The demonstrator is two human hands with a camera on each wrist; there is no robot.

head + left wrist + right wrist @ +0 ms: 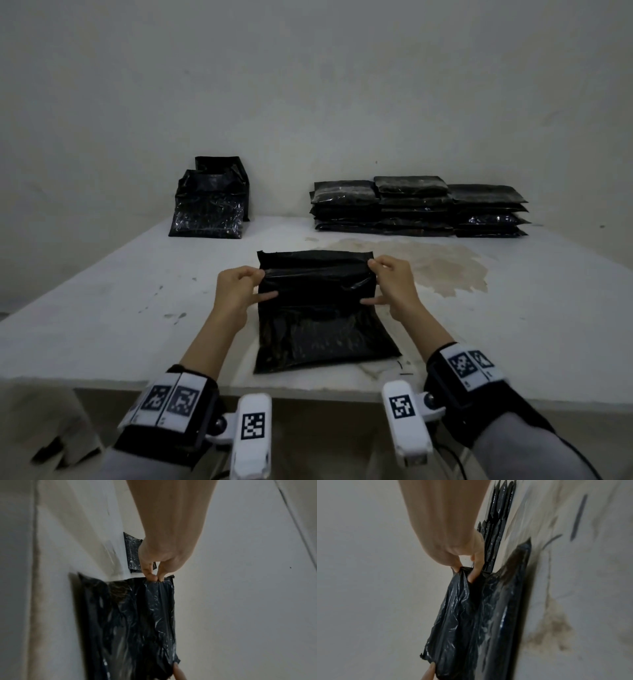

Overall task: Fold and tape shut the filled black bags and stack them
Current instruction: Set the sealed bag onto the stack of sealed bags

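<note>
Right now my left hand point(236, 291) pinches the left end of the bag's point(318, 329) folded top flap between thumb and fingers, and my right hand point(394, 287) pinches the right end the same way; the wrist views confirm both grasps on crinkled black plastic. The bag lies flat on the table point(102, 308) directly at twelve o'clock from me, between the two hands, its filled body toward six o'clock and its open mouth toward twelve. The flap's long axis runs nine to three, straight across from one hand to the other, so neither hand is nearer: both sit level on the same fold line. I judge the fold is in progress, and the coming move turns on rolling that flap toward six o'clock, over the filled body, with both ends kept even so the crease stays square.

Further out, at about eleven o'clock against the wall, two filled bags point(209, 202) stand upright with their mouths open, apparently waiting. At about one o'clock, well apart from my hands, sealed bags point(418, 205) lie in flat stacks side by side. A brown stain point(442, 267) marks the table just right of the bag. I see no tape in any view.
</note>
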